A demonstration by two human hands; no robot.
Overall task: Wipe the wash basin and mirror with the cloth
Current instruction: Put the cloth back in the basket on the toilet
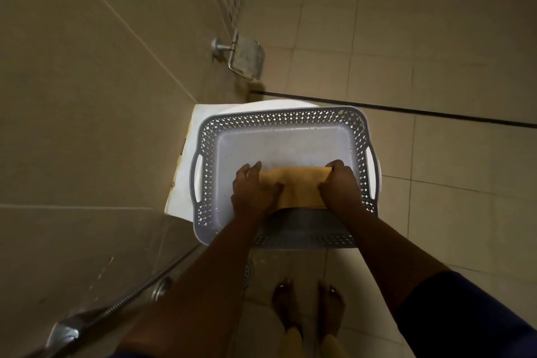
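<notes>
A folded tan cloth (299, 186) lies flat inside a grey perforated plastic basket (284, 118), near its front side. My left hand (254, 189) grips the cloth's left end and my right hand (340, 186) grips its right end, both pressing down on it. The basket rests on top of a white toilet (181, 180). No wash basin or mirror is in view.
A beige tiled wall runs along the left, carrying a metal toilet-paper holder (242, 57). A chrome hose and tap (116, 306) sit at the lower left. My bare feet (308, 302) stand on the tiled floor beside a floor drain (248, 269).
</notes>
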